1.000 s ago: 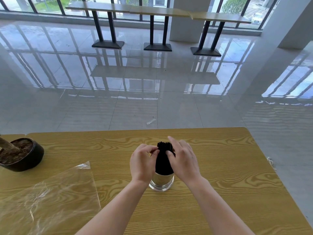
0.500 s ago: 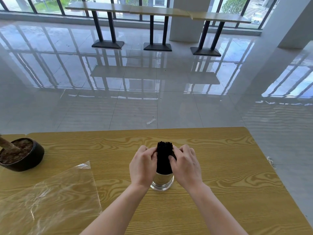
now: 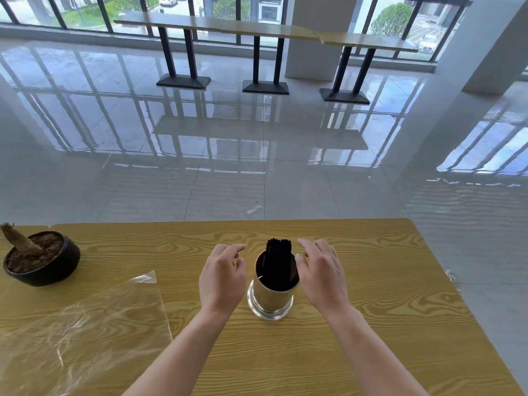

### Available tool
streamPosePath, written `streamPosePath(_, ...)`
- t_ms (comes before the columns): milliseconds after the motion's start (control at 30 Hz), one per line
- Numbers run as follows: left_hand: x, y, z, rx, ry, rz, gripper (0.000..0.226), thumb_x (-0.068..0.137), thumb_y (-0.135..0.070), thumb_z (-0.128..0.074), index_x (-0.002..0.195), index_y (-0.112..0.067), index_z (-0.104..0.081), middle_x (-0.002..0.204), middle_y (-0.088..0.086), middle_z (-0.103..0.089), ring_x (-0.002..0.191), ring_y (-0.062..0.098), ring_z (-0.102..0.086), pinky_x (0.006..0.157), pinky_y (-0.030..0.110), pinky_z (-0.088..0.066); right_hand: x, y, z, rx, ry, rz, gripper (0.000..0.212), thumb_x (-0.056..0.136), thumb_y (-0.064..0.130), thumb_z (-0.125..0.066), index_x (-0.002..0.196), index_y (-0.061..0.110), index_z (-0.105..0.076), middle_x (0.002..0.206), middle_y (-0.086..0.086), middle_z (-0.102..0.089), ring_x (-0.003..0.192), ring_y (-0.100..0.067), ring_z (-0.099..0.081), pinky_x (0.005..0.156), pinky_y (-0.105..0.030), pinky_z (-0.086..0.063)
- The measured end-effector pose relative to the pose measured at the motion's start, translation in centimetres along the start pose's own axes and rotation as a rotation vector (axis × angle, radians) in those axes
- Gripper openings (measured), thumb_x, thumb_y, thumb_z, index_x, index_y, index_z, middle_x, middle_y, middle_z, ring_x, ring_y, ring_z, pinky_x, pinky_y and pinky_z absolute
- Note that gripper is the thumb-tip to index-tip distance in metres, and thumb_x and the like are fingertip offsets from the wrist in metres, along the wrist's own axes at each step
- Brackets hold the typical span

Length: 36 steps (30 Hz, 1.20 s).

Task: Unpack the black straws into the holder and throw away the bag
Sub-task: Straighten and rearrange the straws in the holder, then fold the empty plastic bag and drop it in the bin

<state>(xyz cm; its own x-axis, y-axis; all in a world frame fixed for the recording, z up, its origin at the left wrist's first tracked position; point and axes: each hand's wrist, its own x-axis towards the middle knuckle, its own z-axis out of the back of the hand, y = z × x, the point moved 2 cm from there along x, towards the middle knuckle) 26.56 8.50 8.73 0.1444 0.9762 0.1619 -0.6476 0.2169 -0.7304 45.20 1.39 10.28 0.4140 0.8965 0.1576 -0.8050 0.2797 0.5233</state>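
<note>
Wooden table (image 3: 371, 295): black straws (image 3: 278, 260) upright inside holder (image 3: 271, 295).

Black straws (image 3: 277, 262), gold holder (image 3: 271, 295), yellow wood-grain table (image 3: 371, 310)

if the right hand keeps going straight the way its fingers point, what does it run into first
Probably the black straws. The right hand sits open beside the holder, fingers pointing left and slightly away, toward the straw tops. Depth is unclear, so they might pass just behind.
</note>
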Motion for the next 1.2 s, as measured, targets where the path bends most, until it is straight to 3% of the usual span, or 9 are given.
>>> streamPosePath(167,-0.5,0.9,3.0,0.100,0.015,-0.070,0.038,0.091,-0.012,-0.065,0.129,-0.014,-0.066,0.115,0.001,-0.066,0.109,0.021,-0.062,0.080,0.030,-0.050,0.3,2.5,1.2,0.017,-0.025,0.067,0.038,0.098,0.018,-0.062,0.135,0.008,-0.062,0.115,-0.004,-0.065,0.114,-0.022,-0.057,0.097,-0.029,-0.045)
streamPosePath(333,-1.1,1.9,7.1,0.195,-0.028,-0.135,0.044,0.089,-0.014,-0.067,0.132,-0.014,-0.064,0.112,0.003,-0.066,0.106,0.025,-0.062,0.085,0.038,-0.053,-0.3,6.1,0.7,0.036,-0.022,0.150,0.036,0.097,0.020,-0.065,0.130,0.009,-0.064,0.117,-0.005,-0.066,0.116,-0.022,-0.057,0.096,-0.031,-0.046)
streamPosePath(567,-3.8,6.4,14.3,0.423,-0.095,-0.140,0.043,0.089,-0.026,-0.067,0.131,-0.015,-0.063,0.116,0.004,-0.068,0.102,0.025,-0.066,0.080,0.042,-0.054,-2.7,13.4,-4.2,0.067,0.099,0.333,0.036,0.095,0.021,-0.068,0.129,0.009,-0.066,0.115,-0.005,-0.068,0.110,-0.024,-0.061,0.090,-0.032,-0.049)
streamPosePath(700,-6.5,11.5,18.2,0.520,-0.091,-0.002,0.044,0.089,-0.030,-0.066,0.131,-0.017,-0.062,0.119,0.006,-0.066,0.107,0.026,-0.065,0.083,0.044,-0.053,-4.7,16.8,-9.4,0.154,0.288,0.311,0.034,0.096,0.023,-0.066,0.129,0.012,-0.066,0.105,0.000,-0.067,0.096,-0.017,-0.060,0.083,-0.029,-0.048)
streamPosePath(867,-10.5,19.4,22.4,0.597,-0.044,0.240,0.047,0.094,-0.038,-0.058,0.138,-0.021,-0.056,0.126,0.004,-0.062,0.116,0.024,-0.060,0.091,0.041,-0.050,-7.8,18.2,-16.5,0.151,0.539,0.118,0.038,0.098,0.028,-0.064,0.132,0.014,-0.063,0.097,0.005,-0.066,0.091,-0.016,-0.062,0.081,-0.031,-0.052)
streamPosePath(1067,-14.8,27.8,25.7,0.549,-0.029,0.530,0.051,0.096,-0.044,-0.051,0.142,-0.021,-0.050,0.134,0.009,-0.058,0.119,0.026,-0.054,0.093,0.040,-0.048,-10.1,17.7,-20.8,-0.022,0.586,-0.037,0.047,0.097,0.038,-0.061,0.136,0.014,-0.057,0.120,-0.005,-0.067,0.109,-0.023,-0.063,0.091,-0.037,-0.052)
streamPosePath(1200,-17.5,31.7,26.0,0.606,0.059,0.739,0.066,0.096,-0.056,-0.041,0.150,-0.019,-0.033,0.141,0.013,-0.049,0.124,0.029,-0.048,0.095,0.042,-0.047,-11.0,16.7,-21.8,-0.162,0.634,-0.096,0.051,0.098,0.047,-0.055,0.136,0.012,-0.054,0.130,-0.008,-0.064,0.118,-0.027,-0.060,0.093,-0.037,-0.049)
